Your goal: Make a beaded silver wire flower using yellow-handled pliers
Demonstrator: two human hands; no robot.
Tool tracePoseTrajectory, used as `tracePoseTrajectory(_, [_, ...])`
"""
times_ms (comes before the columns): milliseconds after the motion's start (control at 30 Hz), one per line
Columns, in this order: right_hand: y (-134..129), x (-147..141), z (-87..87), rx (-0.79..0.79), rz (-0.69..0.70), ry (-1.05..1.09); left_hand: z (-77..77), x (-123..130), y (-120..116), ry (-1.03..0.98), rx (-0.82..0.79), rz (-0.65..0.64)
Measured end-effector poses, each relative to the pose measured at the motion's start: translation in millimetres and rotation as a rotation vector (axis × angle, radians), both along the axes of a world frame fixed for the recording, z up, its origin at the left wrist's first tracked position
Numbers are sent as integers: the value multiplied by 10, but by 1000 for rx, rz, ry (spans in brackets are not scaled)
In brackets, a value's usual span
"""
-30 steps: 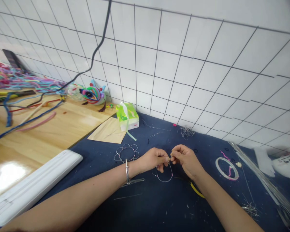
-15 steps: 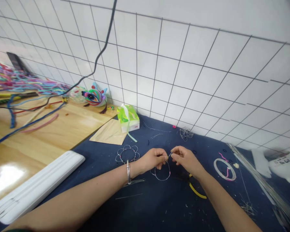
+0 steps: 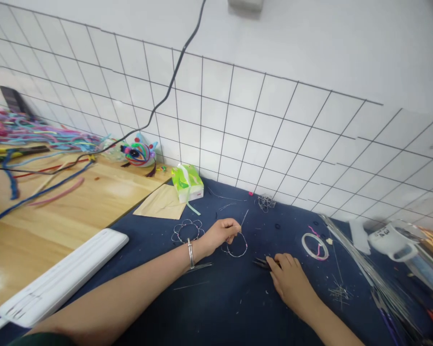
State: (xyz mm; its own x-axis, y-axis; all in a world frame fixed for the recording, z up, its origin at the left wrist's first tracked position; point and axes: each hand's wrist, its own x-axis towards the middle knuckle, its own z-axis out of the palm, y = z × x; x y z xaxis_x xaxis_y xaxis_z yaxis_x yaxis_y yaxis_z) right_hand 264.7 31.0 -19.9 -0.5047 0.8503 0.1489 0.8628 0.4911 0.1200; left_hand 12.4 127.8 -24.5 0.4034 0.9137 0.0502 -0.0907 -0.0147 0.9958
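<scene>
My left hand (image 3: pixel 224 234) pinches a thin silver wire ring (image 3: pixel 237 256) at its top. Small pink beads sit along that ring, and a straight wire end (image 3: pixel 244 217) sticks up past the fingertips. Lower right, my right hand (image 3: pixel 291 281) is closed over a pair of pliers (image 3: pixel 261 263). Only the dark jaws show, pointing left; the palm hides the handles. Behind my left wrist lies a flower-shaped wire piece (image 3: pixel 187 231) with looped petals and beads. Cut wires (image 3: pixel 198 267) rest beneath the left forearm.
A tissue pack (image 3: pixel 188 185) stands on brown paper (image 3: pixel 159 203) at the back. Tangled wire (image 3: pixel 266 203) lies by the wall. To the right are a white ring spool (image 3: pixel 314 246), a long wire bundle (image 3: pixel 361 259) and a white mug (image 3: pixel 392 240). A white lamp-like bar (image 3: pixel 65 276) lies left.
My right hand has left the wire end beside the left fingers and moved down and right onto the pliers. The left hand keeps its pinch on the ring. The view has shifted.
</scene>
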Motion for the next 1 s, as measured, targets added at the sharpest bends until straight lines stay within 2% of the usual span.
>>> tracePoseTrajectory(100, [50, 63, -54, 68, -2, 87, -17, 4, -13, -13, -2, 3])
tracePoseTrajectory(200, [141, 77, 12, 69, -62, 362, -28, 5, -16, -25, 7, 6])
tracePoseTrajectory(300, [215, -56, 108, 33, -163, 576, -26, 7, -14, -44, 14, 17])
tracePoseTrajectory(400, [232, -259, 85, -43, -215, 735, -10, 8, -12, -57, 14, 39])
tracePoseTrajectory(533, [219, -387, -55, -88, -50, 647, 10, 5, -6, -73, 14, 54])
tracePoseTrajectory(633, [256, -371, -12, -32, 33, 589, 7, 6, 5, -80, 10, 50])
tracePoseTrajectory(833, [417, -437, 303, 84, -8, 287, -13, 19, 37, -74, 20, 42])
tracePoseTrajectory(1000, [453, -489, 299, 166, -56, 156, 19, 21, 43, -71, -2, 45])
